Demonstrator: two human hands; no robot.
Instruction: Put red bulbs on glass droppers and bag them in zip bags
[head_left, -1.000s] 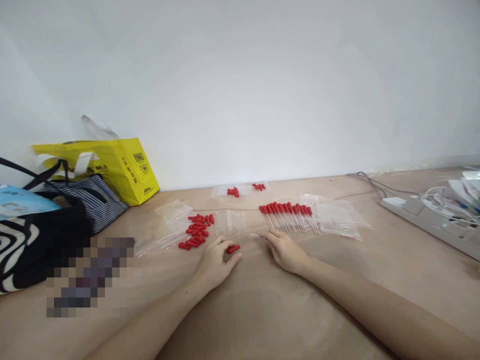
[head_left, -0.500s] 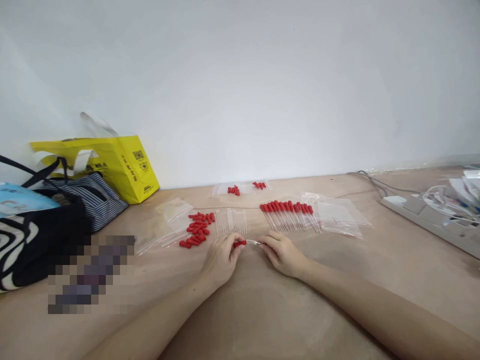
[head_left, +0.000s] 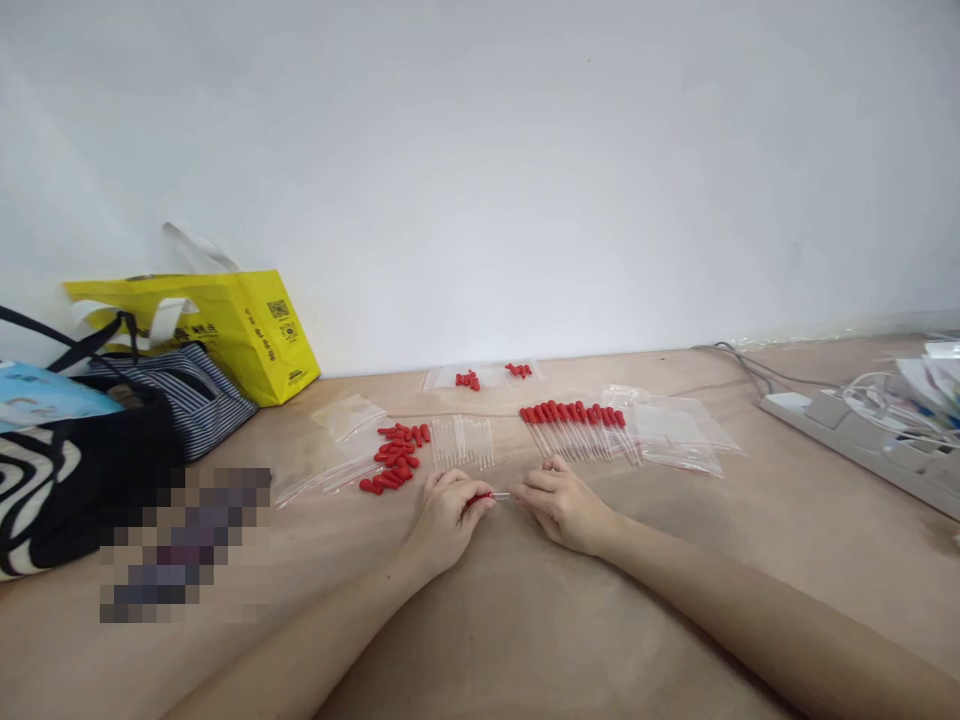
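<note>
My left hand pinches a red rubber bulb near the middle of the table. A thin clear tube reaches from the bulb toward my right hand, whose closed fingertips hold its other end. Loose red bulbs lie beyond my left hand, to the left of a row of clear tubes. Past my right hand, several tubes fitted with red bulbs lie side by side, slanting.
Clear plastic bags lie at the right and others at the left. Small red pieces rest near the wall. A yellow bag and a black bag stand left; a power strip lies right.
My left fingers have moved forward over the red bulb and cover more of it. The fingers of my right hand have shifted slightly, and less of the tube shows between the hands.
</note>
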